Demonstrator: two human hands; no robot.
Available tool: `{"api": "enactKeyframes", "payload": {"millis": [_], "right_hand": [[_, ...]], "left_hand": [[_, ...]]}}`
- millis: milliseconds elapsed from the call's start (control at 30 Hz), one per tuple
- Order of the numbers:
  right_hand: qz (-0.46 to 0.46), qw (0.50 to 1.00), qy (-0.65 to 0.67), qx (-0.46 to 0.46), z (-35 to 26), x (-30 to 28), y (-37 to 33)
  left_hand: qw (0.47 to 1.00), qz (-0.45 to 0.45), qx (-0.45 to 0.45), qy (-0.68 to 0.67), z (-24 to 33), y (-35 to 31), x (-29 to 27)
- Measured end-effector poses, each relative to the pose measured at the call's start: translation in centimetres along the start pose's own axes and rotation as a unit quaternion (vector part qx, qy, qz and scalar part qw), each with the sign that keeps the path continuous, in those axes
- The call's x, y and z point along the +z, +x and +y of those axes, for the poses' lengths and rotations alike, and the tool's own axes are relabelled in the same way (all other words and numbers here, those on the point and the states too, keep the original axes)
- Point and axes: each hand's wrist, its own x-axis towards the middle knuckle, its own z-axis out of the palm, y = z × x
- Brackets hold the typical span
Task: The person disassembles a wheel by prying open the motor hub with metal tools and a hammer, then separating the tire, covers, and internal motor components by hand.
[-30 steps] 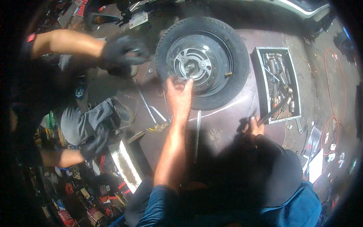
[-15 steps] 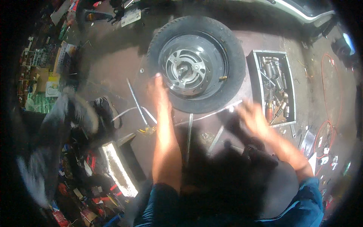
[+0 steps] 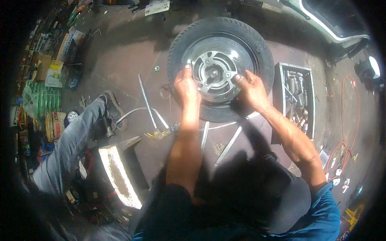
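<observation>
Left hand [image 3: 187,89] and right hand [image 3: 252,92] flank the disc [image 3: 214,83], thumbs at its edges; fingers are partly hidden, so I cannot tell whether either grips. The wheel [image 3: 214,74] lies between them, sockets [image 3: 295,90] right of the right hand, a bar [image 3: 146,98] left of the left

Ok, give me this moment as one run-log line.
left hand: at left side of brake disc | right hand: at its right side | wheel: flat, disc facing up | metal tool tray: right of wheel
</observation>
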Motion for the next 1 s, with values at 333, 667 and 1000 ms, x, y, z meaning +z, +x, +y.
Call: {"api": "enactKeyframes", "payload": {"millis": [333, 667, 1000], "right_hand": [[-0.008, 0.998, -0.037, -0.054, -4.5, 1.0, -4.3], [-0.164, 0.794, -0.334, -0.481, -3.4, 3.8, -13.3], [-0.187, 0.895, -0.229, -0.335, -7.4, 0.9, -12.1]], "left_hand": [[0.990, -0.028, -0.034, -0.136, 4.4, -1.8, -2.1], [0.962, -0.030, 0.118, -0.246, 6.6, -9.0, -6.9], [0.951, -0.113, 0.077, -0.278, 6.8, -11.1, -9.7]]}}
